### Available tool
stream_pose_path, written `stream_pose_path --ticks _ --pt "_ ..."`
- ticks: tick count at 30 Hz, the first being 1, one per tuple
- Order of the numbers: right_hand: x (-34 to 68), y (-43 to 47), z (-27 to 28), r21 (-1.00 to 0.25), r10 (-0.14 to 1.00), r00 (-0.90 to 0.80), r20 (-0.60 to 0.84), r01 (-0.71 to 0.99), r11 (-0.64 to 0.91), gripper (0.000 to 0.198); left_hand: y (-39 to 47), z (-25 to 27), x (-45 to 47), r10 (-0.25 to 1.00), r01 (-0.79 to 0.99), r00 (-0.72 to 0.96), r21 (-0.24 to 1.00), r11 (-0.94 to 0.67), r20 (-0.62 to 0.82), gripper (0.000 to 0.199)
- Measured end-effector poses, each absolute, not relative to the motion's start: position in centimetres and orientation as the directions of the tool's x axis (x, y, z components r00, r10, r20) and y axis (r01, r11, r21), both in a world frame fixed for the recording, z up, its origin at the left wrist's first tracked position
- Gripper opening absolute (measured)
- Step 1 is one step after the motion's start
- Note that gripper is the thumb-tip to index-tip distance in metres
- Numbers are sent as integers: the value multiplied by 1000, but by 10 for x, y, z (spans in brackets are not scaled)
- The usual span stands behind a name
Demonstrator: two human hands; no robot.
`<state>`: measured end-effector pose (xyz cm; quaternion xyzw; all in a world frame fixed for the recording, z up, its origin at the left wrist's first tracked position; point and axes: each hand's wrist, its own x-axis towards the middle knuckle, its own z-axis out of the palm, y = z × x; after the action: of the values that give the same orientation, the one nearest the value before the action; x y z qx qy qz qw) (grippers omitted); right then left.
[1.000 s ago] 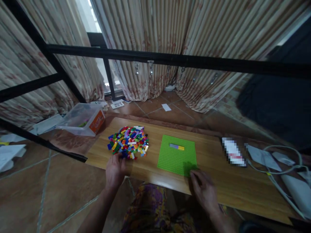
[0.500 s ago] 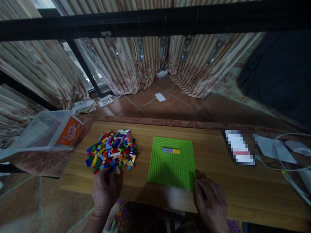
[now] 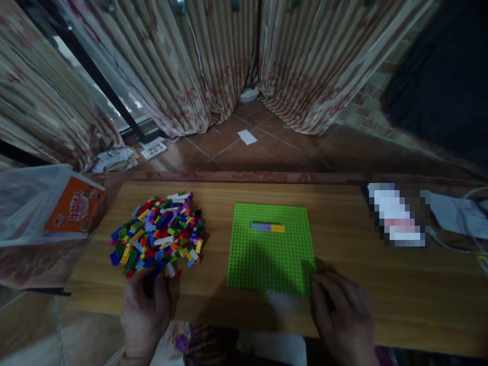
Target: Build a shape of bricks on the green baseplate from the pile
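The green baseplate [image 3: 244, 249] lies flat on the desk [image 3: 339, 229], and the short brick row [image 3: 268, 227] sits on it, nearer its far edge. Left of the baseplate, well apart from it, spreads the brick pile [image 3: 163, 240]; farther left, past the pile, is a clear tub [image 3: 26, 203] with an orange label.

The left hand [image 3: 145, 305] is at the pile's near edge, on the baseplate's left side, thumb and fingers close together by a dark blue brick; I cannot tell whether they grip it. The right hand [image 3: 340, 310] has its fingers curled at the baseplate's near right corner, seemingly touching the edge; whether it pinches the plate is hidden.

As a judgement, a push from the right hand could skew the baseplate, since only that corner appears steadied. Bricks left of the baseplate overlap, so pulling one out might drag neighbours toward the desk's near edge. Dim light and the hands' shadows could make dark bricks easy to confuse and studs across the baseplate easy to misjudge.

The row's long axis runs left to right, roughly parallel to the baseplate's far edge, its greyish end pointing left, purple in the middle and yellow to the right.
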<state>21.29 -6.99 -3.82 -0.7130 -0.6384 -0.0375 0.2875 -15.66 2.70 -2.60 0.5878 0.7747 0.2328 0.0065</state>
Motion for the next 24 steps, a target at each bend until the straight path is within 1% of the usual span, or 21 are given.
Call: stream_pose_path --ticks 4,8,11,14,18,20,23,24 --pt "208 -66 -32 -369 887 204 415 929 -41 16 31 -21 -153 926 889 -291 425 169 240 35" --pt "206 -62 -30 -384 895 199 399 923 -33 19 32 -16 -152 928 863 -261 495 101 266 35" --pt "204 -60 -24 -402 896 229 379 913 -63 20 28 -10 -153 929 832 -237 552 43 285 34" --pt "200 -60 -17 -457 892 272 360 885 -85 21 20 3 -150 942 804 -144 591 -67 303 31" --pt "200 -60 -12 -515 883 286 373 855 -59 19 12 31 -128 938 784 -48 595 -177 343 34" --pt "203 -60 -11 -553 885 284 369 832 -36 16 13 45 -107 934 750 -7 619 -232 359 37" --pt "211 -54 -11 -617 898 278 340 787 -10 16 23 55 -69 932 678 108 660 -323 345 34" --pt "214 -49 -10 -638 902 282 328 770 -9 17 28 54 -57 936 656 128 680 -327 327 34"
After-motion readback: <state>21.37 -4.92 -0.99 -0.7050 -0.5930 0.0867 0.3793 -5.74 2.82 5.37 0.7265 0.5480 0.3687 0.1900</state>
